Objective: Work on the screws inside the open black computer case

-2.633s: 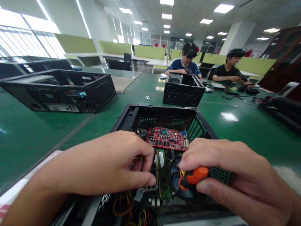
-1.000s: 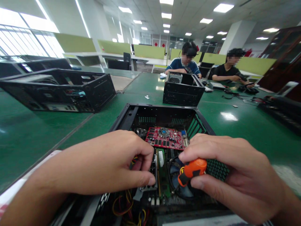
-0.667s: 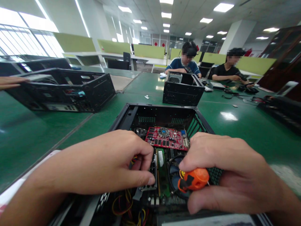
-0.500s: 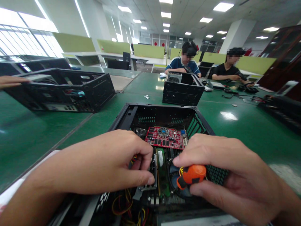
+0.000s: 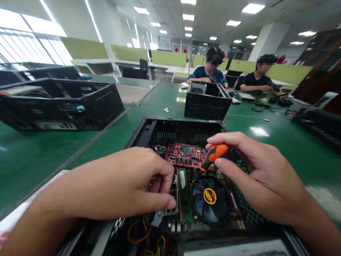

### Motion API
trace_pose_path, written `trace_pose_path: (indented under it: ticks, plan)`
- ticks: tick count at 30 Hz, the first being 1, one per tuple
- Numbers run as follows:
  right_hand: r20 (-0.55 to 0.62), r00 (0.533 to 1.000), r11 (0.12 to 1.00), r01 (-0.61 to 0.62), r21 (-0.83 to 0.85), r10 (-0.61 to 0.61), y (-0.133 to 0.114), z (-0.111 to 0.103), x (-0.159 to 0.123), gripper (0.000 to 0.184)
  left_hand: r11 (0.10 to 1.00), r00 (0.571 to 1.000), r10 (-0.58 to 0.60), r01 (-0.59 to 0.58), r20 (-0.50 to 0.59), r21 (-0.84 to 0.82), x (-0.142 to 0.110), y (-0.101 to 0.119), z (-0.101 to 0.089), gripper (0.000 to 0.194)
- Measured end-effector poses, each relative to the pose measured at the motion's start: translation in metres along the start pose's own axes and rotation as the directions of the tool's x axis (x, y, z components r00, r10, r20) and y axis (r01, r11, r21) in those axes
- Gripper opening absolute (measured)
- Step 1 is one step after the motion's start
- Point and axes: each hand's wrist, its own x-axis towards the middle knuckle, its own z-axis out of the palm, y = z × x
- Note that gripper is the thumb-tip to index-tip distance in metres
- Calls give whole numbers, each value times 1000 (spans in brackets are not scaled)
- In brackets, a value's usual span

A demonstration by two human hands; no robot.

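Observation:
An open black computer case (image 5: 183, 124) lies in front of me. My right hand (image 5: 250, 167) pinches a screwdriver (image 5: 217, 153) by its orange and black handle, over the right end of the red graphics card (image 5: 177, 154); its tip is hard to make out. My left hand (image 5: 149, 185) is closed on the edge of a silver metal bracket (image 5: 176, 188) inside the case, its fingertips partly hidden. Beside that stands a green memory stick (image 5: 183, 199). To the right sits the black CPU fan (image 5: 209, 201) with a yellow and red label.
Red and yellow cables (image 5: 140, 231) bunch at the near left of the case. Another black case (image 5: 207, 101) stands farther back, and a third case (image 5: 98, 106) is at the left. Two people sit across the green table (image 5: 151, 106). A small metal piece (image 5: 166, 110) lies there.
My right hand has moved the screwdriver away from the CPU fan, up toward the graphics card. My left hand has stayed put. The case at the left has shifted leftward.

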Motion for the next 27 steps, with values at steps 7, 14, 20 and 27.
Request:
trace_pose_path:
  ticks: [7, 14, 20, 27]
  plan:
    - [36, 999, 1000, -9, 8, 9, -2, -1, 3, 28, 1000, 1000, 5, -5, -7, 3, 2, 1, 0, 25]
    - [52, 999, 1000, -9, 17, 8, -2, 0, 4, 27, 1000, 1000, 17, -17, -16, -3, 0, 0, 0, 25]
    - [58, 998, 1000, 8, -23, -6, -2, -3, 7, 17, 1000, 1000, 13, -13, -18, 9, 1, -2, 0, 25]
    - [92, 996, 1000, 7, 3, -8, -3, -4, 9, 20, 1000, 999, 28, -28, -14, 10, 2, -3, 1, 25]
